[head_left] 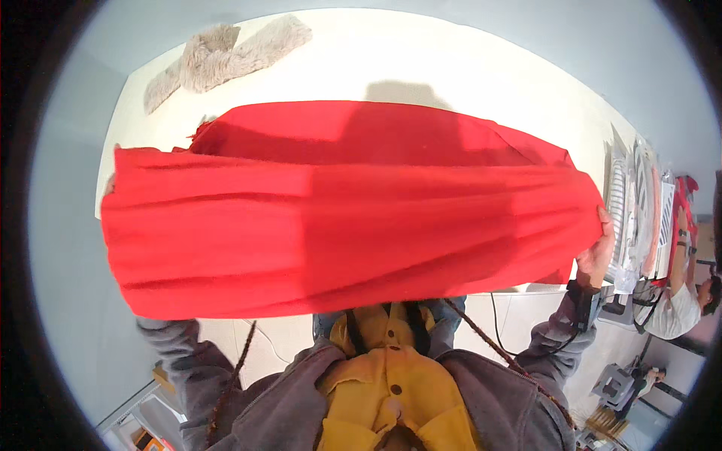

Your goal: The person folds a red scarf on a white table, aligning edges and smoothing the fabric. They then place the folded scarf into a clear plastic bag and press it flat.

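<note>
A wide red scarf (pixel 226 225) is stretched between my two hands, in front of my body and over the near edge of the white table. Its far part lies on the tabletop, and a bit of fringe shows at the far left corner. My right hand (pixel 596 255) grips the scarf's right end, thumb in front and the other fingers mostly behind the cloth. At the left end, only a sliver of my left hand (pixel 111 184) shows past the edge; the rest of it is hidden behind the cloth. Shallow folds run lengthwise across the scarf.
A fluffy beige scarf (pixel 218 64) lies looped at the table's far left. Bagged garments (pixel 639 210) stand in a row past the table's right edge. Other people (pixel 677 308) are at the far right. A dark cable (pixel 496 323) hangs near my right arm.
</note>
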